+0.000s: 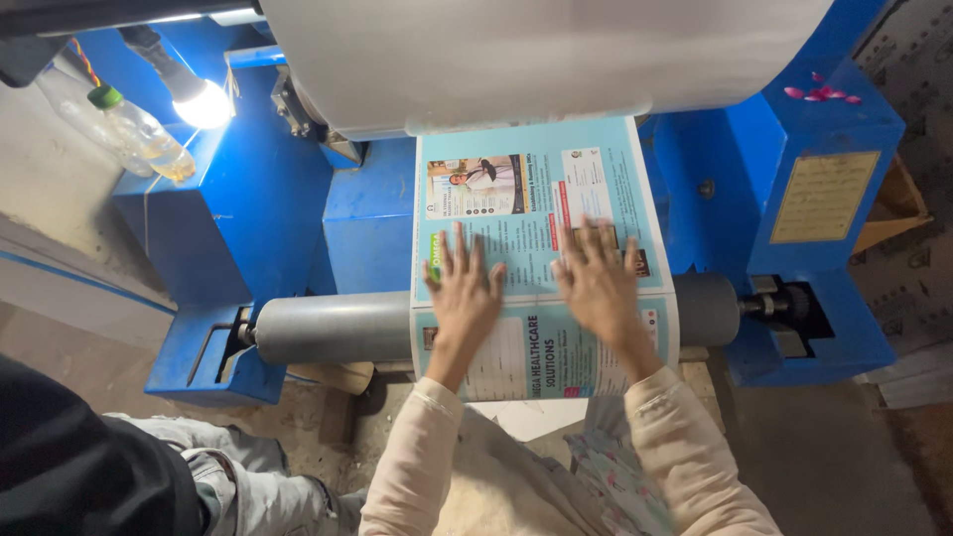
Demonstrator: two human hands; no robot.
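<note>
A light-blue printed sheet runs from under a large white roll down over a grey metal roller. My left hand lies flat on the sheet's left side, fingers spread, just above the roller. My right hand presses flat on the sheet's right side, fingers apart. Both hands rest on the paper and grip nothing. My sleeves are pale pink.
The blue machine frame encloses the rollers, with a brass plate on its right side. A lit bulb and a plastic bottle sit at upper left. Another person's legs in grey trousers are at lower left.
</note>
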